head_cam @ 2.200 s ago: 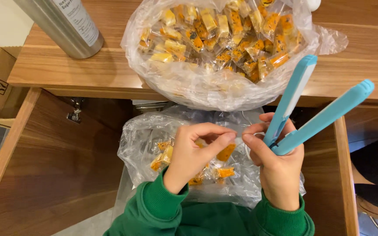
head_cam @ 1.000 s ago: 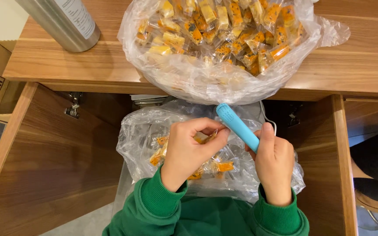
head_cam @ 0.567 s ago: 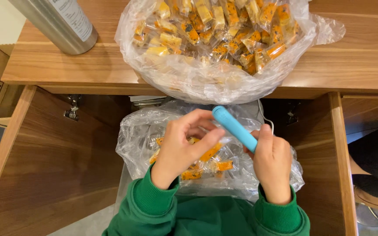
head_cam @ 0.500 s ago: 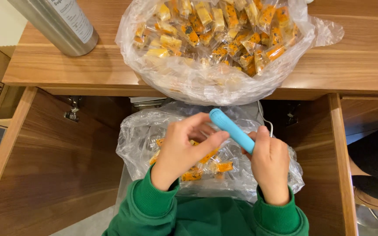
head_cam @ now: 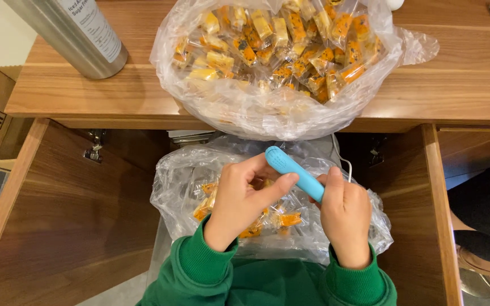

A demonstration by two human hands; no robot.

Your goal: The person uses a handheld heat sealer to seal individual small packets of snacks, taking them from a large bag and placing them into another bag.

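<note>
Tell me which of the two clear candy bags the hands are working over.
The lower bag, in front of the desk edge under both hands and holding few candies. The fuller bag sits up on the desktop, untouched.

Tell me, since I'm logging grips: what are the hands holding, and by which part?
The right hand grips a closed blue sealer by its lower end. The left hand pinches something small against it; what that is cannot be told.

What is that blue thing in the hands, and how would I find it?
Below the wooden desk edge, both hands meet over a clear bag of sweets. The right hand holds a blue plastic stick, the only blue thing among orange wrappers.
</note>
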